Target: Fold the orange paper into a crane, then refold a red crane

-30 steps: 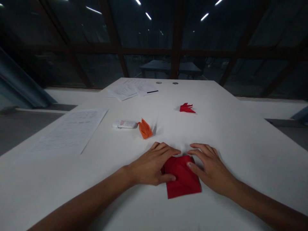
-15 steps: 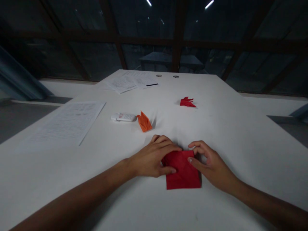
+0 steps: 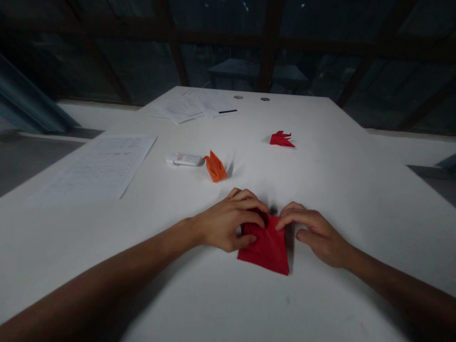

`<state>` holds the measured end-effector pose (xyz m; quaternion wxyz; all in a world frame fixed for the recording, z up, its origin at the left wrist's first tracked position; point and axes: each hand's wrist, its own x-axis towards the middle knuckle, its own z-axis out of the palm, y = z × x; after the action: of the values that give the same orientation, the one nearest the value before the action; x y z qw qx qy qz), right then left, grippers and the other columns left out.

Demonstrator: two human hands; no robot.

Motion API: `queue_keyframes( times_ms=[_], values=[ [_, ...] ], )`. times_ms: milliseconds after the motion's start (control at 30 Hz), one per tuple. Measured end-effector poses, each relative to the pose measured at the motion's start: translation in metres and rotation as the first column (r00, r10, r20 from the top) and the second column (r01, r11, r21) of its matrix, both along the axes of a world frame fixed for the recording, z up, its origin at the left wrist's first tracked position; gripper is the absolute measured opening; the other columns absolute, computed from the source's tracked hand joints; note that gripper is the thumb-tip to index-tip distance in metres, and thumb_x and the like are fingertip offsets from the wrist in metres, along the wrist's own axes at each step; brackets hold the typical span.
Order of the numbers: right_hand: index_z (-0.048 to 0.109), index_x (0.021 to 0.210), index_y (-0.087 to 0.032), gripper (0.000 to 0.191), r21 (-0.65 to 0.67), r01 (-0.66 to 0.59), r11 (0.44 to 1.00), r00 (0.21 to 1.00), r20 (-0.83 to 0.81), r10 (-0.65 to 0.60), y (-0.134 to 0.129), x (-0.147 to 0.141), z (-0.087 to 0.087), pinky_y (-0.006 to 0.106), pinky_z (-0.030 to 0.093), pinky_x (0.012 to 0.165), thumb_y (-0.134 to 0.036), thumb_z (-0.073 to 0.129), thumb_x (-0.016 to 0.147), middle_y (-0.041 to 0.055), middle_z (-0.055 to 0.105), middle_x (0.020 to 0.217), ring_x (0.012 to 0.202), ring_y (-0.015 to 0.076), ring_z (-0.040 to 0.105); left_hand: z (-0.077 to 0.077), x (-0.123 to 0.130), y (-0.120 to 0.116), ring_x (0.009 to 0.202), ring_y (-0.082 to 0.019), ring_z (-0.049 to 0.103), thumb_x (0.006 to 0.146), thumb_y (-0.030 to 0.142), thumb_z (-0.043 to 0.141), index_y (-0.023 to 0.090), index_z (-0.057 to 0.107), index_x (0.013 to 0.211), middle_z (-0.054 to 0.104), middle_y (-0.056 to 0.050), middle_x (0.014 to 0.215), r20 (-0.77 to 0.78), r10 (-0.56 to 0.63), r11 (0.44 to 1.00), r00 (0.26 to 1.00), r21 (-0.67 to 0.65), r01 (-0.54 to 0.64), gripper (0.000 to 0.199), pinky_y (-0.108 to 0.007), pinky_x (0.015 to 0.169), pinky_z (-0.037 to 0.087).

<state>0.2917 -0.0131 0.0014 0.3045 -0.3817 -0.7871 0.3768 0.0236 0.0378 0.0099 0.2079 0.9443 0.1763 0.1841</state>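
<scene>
A folded square of red paper lies slightly turned on the white table, near its front. My left hand rests on the paper's upper left part, with the fingers bent over it and the thumb on its left side; it holds the paper. My right hand touches the upper right corner with a fingertip, its thumb apart from the index finger and off the paper. An orange folded paper bird stands beyond my left hand. Farther back lies a red folded paper bird.
A white tube-like item lies beside the orange bird. Printed sheets cover the table's left side, and more papers with a black strip lie at the back. Two round discs sit near the far edge.
The red square has turned a little and shifted left. My right thumb has come off the paper, and its index fingertip now touches the upper corner. The view has tilted slightly down.
</scene>
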Motion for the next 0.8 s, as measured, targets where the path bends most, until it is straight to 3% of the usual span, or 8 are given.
queue_keyframes(
  times_ms=[133,267,367,467,633,800],
  values=[
    [0.059,0.132,-0.027,0.045,0.056,0.05,0.997,0.998,0.035,-0.052,-0.003,0.0,-0.004,0.042,0.053,0.093,-0.015,0.056,0.088,0.0069,0.072,0.112,0.105,0.0246,0.067,-0.001,0.001,0.001,0.117,-0.027,0.057,0.079,0.024,0.075,0.027,0.074,0.108,0.069,-0.004,0.13,0.006,-0.016,1.0,1.0,0.005,0.016,0.029,-0.045,0.104,0.042],
    [0.06,0.127,-0.028,0.039,0.148,0.16,0.976,0.976,0.126,-0.179,-0.012,-0.008,-0.01,0.043,0.054,0.091,-0.032,0.069,0.089,0.007,0.071,0.111,0.103,0.0258,0.067,-0.001,0.002,0.001,0.113,-0.027,0.058,0.081,0.021,0.072,0.026,0.074,0.108,0.072,-0.004,0.124,-0.012,-0.027,1.0,1.0,0.004,0.027,0.027,-0.043,0.101,0.043],
    [0.061,0.122,-0.027,0.04,0.227,0.293,0.929,0.924,0.184,-0.336,-0.017,-0.015,-0.016,0.046,0.054,0.089,-0.027,0.072,0.084,0.0049,0.07,0.099,0.096,0.0265,0.066,-0.002,0.002,0.001,0.11,-0.027,0.059,0.082,0.021,0.071,0.024,0.072,0.11,0.072,-0.006,0.121,-0.02,-0.023,1.0,1.0,0.0,0.023,0.028,-0.042,0.099,0.044],
    [0.06,0.119,-0.026,0.037,0.285,0.33,0.9,0.89,0.223,-0.397,-0.019,-0.019,-0.021,0.048,0.052,0.089,-0.021,0.069,0.084,0.004,0.07,0.094,0.094,0.0271,0.065,-0.002,0.003,0.001,0.104,-0.026,0.059,0.081,0.026,0.073,0.02,0.065,0.119,0.071,-0.009,0.113,-0.038,0.024,0.999,0.999,-0.034,-0.025,0.04,-0.041,0.095,0.047],
    [0.057,0.11,-0.025,0.026,0.403,0.238,0.883,0.905,0.237,-0.352,-0.027,-0.021,-0.014,0.048,0.051,0.084,-0.023,0.068,0.086,0.0056,0.069,0.093,0.088,0.0269,0.062,-0.001,0.004,0.001,0.101,-0.027,0.06,0.081,0.028,0.074,0.018,0.059,0.128,0.069,-0.009,0.111,-0.057,0.036,0.998,0.998,-0.05,-0.039,0.05,-0.041,0.094,0.047],
    [0.051,0.123,-0.024,0.038,0.528,0.048,0.848,0.955,0.223,-0.193,-0.033,-0.022,-0.009,0.048,0.05,0.086,-0.022,0.067,0.088,0.0078,0.071,0.1,0.09,0.0269,0.064,0.001,0.005,0.002,0.106,-0.027,0.059,0.082,0.026,0.073,0.02,0.061,0.125,0.07,-0.008,0.114,-0.057,0.016,0.998,0.998,-0.064,-0.02,0.044,-0.041,0.098,0.045]
  ],
)
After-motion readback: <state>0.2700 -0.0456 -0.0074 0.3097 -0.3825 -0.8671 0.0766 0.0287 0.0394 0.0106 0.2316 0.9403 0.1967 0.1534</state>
